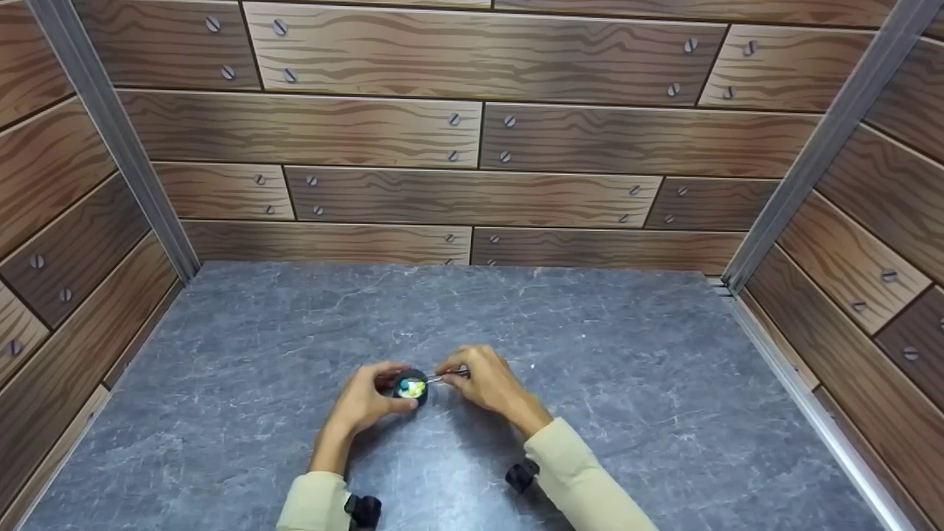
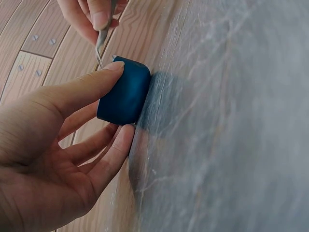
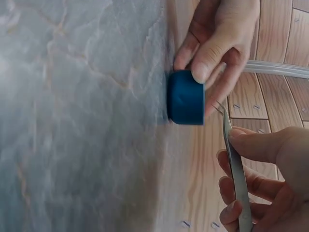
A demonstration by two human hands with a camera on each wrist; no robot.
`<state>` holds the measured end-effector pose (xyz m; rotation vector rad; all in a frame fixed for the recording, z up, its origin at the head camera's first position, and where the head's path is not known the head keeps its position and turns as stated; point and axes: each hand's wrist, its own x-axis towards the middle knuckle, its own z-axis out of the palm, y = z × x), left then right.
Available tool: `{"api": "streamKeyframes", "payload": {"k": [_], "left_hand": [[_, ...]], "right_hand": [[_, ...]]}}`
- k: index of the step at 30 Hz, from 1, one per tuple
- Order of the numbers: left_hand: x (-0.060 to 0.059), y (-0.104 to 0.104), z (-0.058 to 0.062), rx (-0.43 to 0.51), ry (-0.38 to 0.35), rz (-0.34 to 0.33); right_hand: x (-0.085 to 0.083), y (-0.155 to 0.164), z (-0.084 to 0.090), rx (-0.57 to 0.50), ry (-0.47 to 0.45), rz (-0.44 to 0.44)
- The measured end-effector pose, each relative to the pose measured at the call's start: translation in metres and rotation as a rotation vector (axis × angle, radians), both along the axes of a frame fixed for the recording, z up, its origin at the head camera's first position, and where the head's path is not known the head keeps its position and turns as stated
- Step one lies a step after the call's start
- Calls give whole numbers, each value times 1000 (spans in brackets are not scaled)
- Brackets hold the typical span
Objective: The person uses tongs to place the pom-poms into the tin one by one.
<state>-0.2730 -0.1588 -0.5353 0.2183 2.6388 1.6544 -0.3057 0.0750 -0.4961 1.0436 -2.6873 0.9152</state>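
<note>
Wood-plank printed walls (image 1: 472, 140) with aluminium corner posts closed in a grey marbled tabletop (image 1: 627, 383). Two cream sleeves (image 1: 582, 479) reached in from the near edge, each wrist carrying a small black camera mount.

The left hand (image 1: 365, 402) held a small dark blue round dish (image 1: 411, 386), which stood on the tabletop a little toward the near edge and close to the middle. In the left wrist view the thumb (image 2: 84, 87) lay curled over the rim of the dish (image 2: 124, 90) and the fingers cupped the wall below, so the hand gripped it from the side and kept it seated. Inside, the head view showed something pale, yellow-green and white; what it was could not be told.

The right hand (image 1: 487, 380) pinched a pair of slim metal tweezers (image 3: 234, 164) between thumb and fingers, with the tips at the rim of the dish (image 3: 186, 96) and pointing in.

Judging by this pose, the step was picking at the dish's contents with the tweezers. To do it well, the left hand should hold the dish flat and steady without shading the opening, while the right hand brings the tips in at a shallow angle, closes gently, and lifts straight up clear of the rim.
</note>
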Motion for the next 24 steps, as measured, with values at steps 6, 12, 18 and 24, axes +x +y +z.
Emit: {"api": "streamKeyframes", "payload": {"k": [6, 12, 18, 24], "left_hand": [[-1, 1, -1, -3, 8, 9], [0, 2, -1, 0, -8, 20], [1, 1, 0, -3, -9, 15], [2, 1, 0, 0, 3, 8]], "right_hand": [[1, 21, 7, -15, 27, -5], [1, 45, 8, -2, 24, 10], [-2, 73, 4, 3, 24, 9], [-4, 95, 2, 16, 19, -46]]}}
